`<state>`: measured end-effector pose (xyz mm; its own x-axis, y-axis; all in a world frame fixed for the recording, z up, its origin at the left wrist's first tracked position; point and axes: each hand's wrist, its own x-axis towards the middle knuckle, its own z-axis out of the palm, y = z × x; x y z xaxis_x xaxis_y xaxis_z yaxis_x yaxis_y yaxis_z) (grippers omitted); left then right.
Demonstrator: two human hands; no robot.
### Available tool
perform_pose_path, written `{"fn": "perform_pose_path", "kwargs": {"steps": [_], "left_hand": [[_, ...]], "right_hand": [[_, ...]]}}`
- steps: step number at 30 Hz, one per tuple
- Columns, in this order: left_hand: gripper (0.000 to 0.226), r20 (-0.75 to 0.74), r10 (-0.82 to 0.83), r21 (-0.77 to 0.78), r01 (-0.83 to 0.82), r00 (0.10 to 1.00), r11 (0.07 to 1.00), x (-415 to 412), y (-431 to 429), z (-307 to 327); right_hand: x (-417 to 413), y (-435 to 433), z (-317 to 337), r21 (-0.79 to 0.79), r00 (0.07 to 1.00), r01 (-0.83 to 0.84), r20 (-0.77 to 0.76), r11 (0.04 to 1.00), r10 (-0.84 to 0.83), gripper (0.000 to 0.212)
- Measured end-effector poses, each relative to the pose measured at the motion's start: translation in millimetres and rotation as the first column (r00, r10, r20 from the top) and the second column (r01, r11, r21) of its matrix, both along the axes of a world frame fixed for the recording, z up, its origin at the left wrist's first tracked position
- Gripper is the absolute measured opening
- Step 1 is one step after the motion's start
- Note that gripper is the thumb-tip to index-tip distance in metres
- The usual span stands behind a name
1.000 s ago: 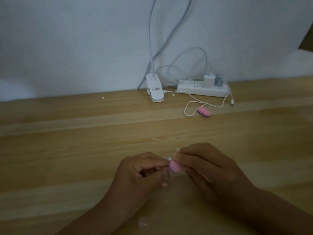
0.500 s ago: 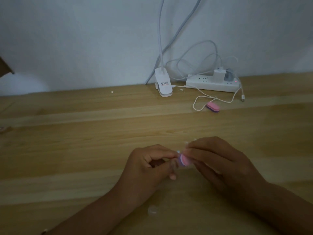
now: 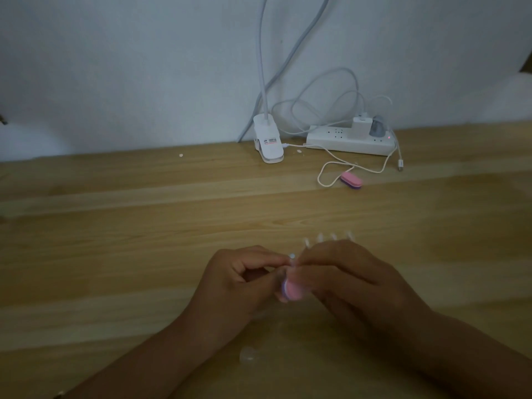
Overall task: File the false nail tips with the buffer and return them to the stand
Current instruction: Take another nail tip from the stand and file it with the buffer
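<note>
- I see the left hand [image 3: 244, 280] pinching a small clear plastic false nail tip [image 3: 292, 256], and the right hand [image 3: 345, 283] gripping the pink oval foam buffer [image 3: 292, 291] against it.
- I judge the tip light, slippery and brittle, so I'd hold it by its base.

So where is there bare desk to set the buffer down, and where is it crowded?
Free: the wide stretch left of the left hand, and the band between the hands and the spare buffer. Crowded: the back edge, with lamp clip, power strip and cables; nail tips stand just behind the right hand.
</note>
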<state>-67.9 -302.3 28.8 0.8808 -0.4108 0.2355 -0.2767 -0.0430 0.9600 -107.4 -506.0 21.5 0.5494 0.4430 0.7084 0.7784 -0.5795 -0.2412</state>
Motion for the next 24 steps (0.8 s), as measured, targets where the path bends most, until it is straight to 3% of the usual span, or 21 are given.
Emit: {"fn": "perform_pose_path", "kwargs": {"steps": [4,9,12,16,19,24], "left_hand": [[0.014,-0.029,-0.006,-0.006,0.006,1.000,1.000,-1.1,0.5,0.1],[0.009,0.007,-0.037,-0.007,0.037,0.999,0.999,-2.3,0.1,2.3],[0.007,0.013,-0.024,0.034,0.024,1.000,0.999,-2.3,-0.2,2.3],[0.011,0.100,-0.055,0.094,0.045,0.993,0.995,-5.5,0.3,2.8],[0.012,0.064,-0.045,0.082,0.040,0.997,0.996,-5.4,-0.2,1.9],[0.013,0.085,-0.071,0.083,0.064,0.994,0.995,-5.4,0.6,3.5]], "right_hand": [[5.8,-9.0,0.7,-0.002,0.996,0.089,-0.005,0.996,-0.089,0.021],[1.8,-0.8,-3.3,0.000,1.000,0.021,-0.004,1.000,-0.021,0.022],[5.5,-5.5,-0.2,-0.008,0.994,0.109,-0.021,0.994,-0.109,0.022],[-1.0,0.4,0.9,-0.028,0.996,0.081,-0.025,0.996,-0.081,0.022],[-0.3,-5.4,4.7,-0.025,0.989,0.145,-0.040,0.989,-0.146,0.019],[-5.6,4.6,3.1,-0.007,0.999,0.049,0.010,0.999,-0.049,0.020]]}}
